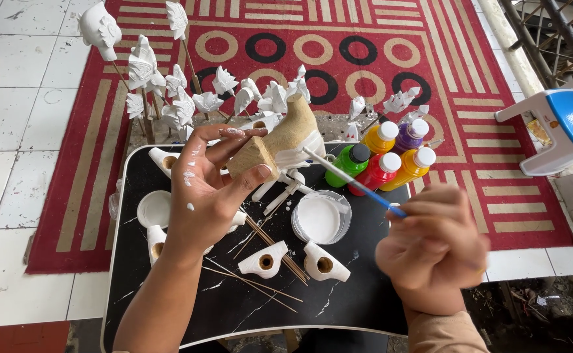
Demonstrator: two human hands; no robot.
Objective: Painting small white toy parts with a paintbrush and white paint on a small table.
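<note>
My left hand (211,180), flecked with white paint, holds up a tan boot-shaped piece (280,138), its lower front coated white. My right hand (434,245) grips a thin paintbrush (348,178) with a blue handle, whose white tip touches the painted part of the piece. Below them sits a round tub of white paint (320,218) on the black tray table (169,314). Two white-painted pieces (264,260) (324,263) with round holes lie on the table near several thin wooden sticks (275,248).
Paint bottles in green (348,162), red, yellow, orange and purple stand at the table's back right. White painted shapes on sticks (169,91) stand at the back left. A white lid (154,209) lies left. A blue-and-white stool (564,131) stands on the right, over a red patterned rug (496,98).
</note>
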